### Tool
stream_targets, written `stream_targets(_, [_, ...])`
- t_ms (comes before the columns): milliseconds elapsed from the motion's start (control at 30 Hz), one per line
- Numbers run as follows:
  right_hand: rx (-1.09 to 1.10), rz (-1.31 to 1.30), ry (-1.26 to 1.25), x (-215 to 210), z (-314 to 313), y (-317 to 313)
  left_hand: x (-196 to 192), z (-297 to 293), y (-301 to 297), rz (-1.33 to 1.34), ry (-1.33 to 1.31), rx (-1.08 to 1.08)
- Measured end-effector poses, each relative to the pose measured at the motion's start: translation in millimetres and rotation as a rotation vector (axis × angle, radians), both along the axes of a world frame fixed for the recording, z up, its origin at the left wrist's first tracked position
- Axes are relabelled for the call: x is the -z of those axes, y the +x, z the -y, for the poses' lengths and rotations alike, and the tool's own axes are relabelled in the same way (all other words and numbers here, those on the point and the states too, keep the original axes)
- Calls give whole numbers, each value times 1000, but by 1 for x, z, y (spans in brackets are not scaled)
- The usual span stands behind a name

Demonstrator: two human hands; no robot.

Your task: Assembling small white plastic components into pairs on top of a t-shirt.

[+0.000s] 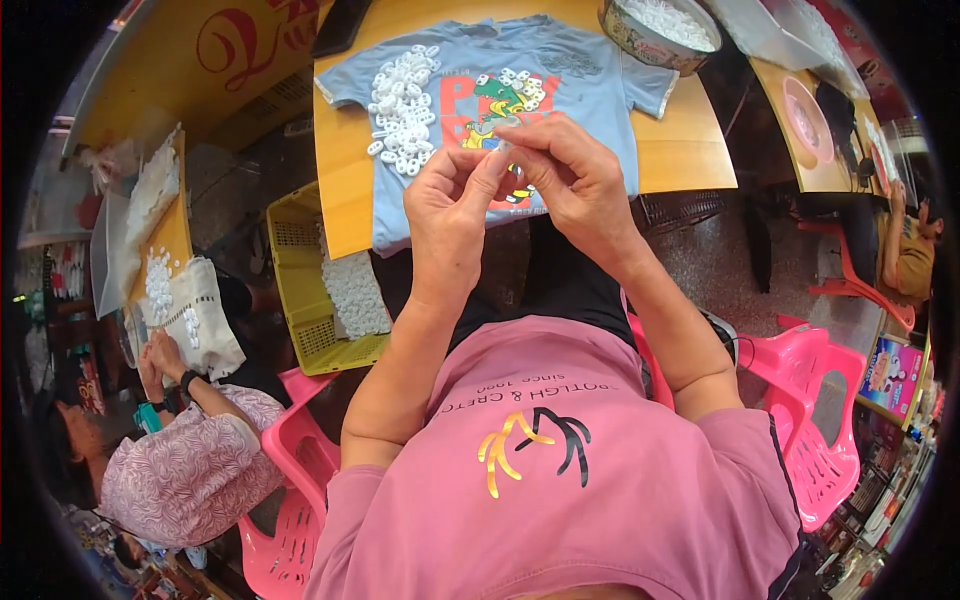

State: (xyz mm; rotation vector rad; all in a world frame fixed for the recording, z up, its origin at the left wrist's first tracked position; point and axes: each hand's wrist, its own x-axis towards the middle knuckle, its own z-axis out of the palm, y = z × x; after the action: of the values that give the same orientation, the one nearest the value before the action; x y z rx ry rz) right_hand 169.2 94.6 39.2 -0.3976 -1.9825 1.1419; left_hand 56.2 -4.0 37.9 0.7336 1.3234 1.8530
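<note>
My left hand [448, 205] and my right hand [582, 185] meet above a light blue T-shirt [612, 135] spread on the table. Thumbs and fingertips of both are pinched together on a small whitish piece [503, 146], mostly covered by the fingers. Left of my hands, a heap of small white oval plastic pieces with dark holes [402, 105] lies on the shirt. Just beyond my fingertips is a smaller group of similar white pieces [522, 85], on the shirt's colourful print.
A round tin [655, 48] full of white pieces stands at the table's far right. A yellow crate [290, 290] holding white pieces is below the table's left edge. Pink plastic chairs [822, 440] flank me. One person [190, 460] sits at left, another [905, 250] at far right.
</note>
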Motion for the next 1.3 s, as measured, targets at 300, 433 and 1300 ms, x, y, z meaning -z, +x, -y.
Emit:
stream_targets(300, [-130, -82, -625, 2, 5, 0, 11, 1, 2, 87, 75, -7])
stream_targets(433, [-289, -144, -760, -6, 1, 5, 9, 3, 3, -3, 145, 37])
stream_targets(1300, [-456, -224, -883, -10, 34, -15, 22, 21, -10, 65, 381, 268])
